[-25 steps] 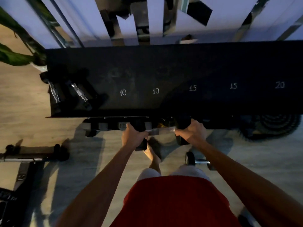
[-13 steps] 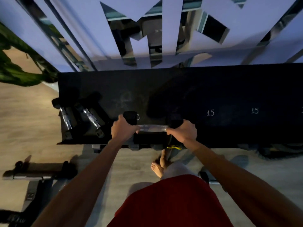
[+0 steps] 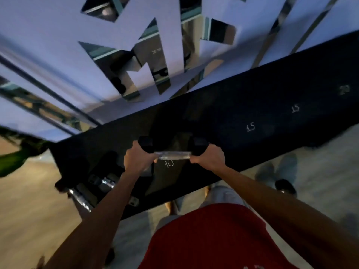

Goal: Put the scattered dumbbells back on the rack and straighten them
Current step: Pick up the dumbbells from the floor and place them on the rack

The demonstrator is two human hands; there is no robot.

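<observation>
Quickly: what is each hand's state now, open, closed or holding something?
Left hand: grips the dumbbell at its left end.
Right hand: grips the same dumbbell at its right end.

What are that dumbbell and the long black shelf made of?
The dumbbell has a shiny, silvery bar, probably polished metal; its ends are dull black, perhaps rubber or coated iron. The shelf looks matte black, with white handwritten numbers; its material is unclear.
</observation>
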